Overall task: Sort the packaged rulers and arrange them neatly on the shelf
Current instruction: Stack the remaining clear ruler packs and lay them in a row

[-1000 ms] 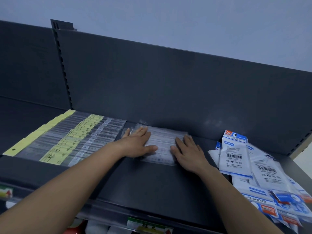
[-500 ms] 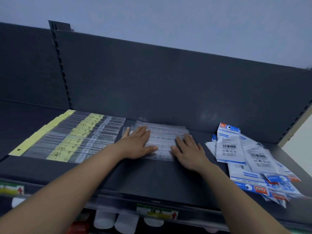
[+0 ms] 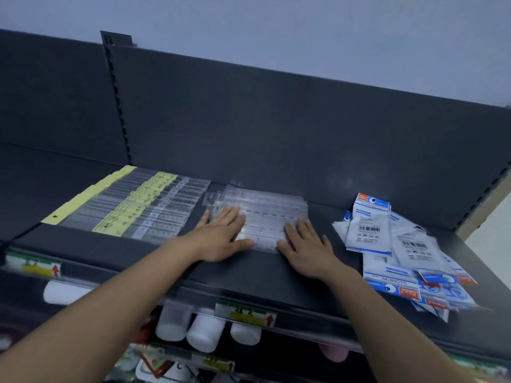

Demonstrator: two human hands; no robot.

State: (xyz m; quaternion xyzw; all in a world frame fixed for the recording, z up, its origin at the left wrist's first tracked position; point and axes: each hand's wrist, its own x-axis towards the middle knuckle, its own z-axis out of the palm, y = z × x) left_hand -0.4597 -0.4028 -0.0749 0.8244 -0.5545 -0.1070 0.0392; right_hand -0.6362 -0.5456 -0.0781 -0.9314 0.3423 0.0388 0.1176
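A flat batch of clear packaged rulers (image 3: 265,214) lies in the middle of the dark shelf (image 3: 249,275), against the back panel. My left hand (image 3: 221,236) rests flat on its left part with fingers straight. My right hand (image 3: 307,244) lies flat on its right front part, fingers spread. To the left, rows of clear ruler packs with yellow labels (image 3: 130,205) lie side by side in neat order. On the right sits a loose heap of white and blue geometry-set packs (image 3: 398,250), overlapping at mixed angles.
The shelf's front rail carries price tags (image 3: 246,313). White bottles (image 3: 204,333) stand on the level below. An upright slotted post (image 3: 119,106) divides the back panel. The shelf's right end meets a pale wall (image 3: 492,239).
Both hands stay pressed flat on the clear ruler batch. The view has tilted down a little, so the lower shelf and its bottles now show.
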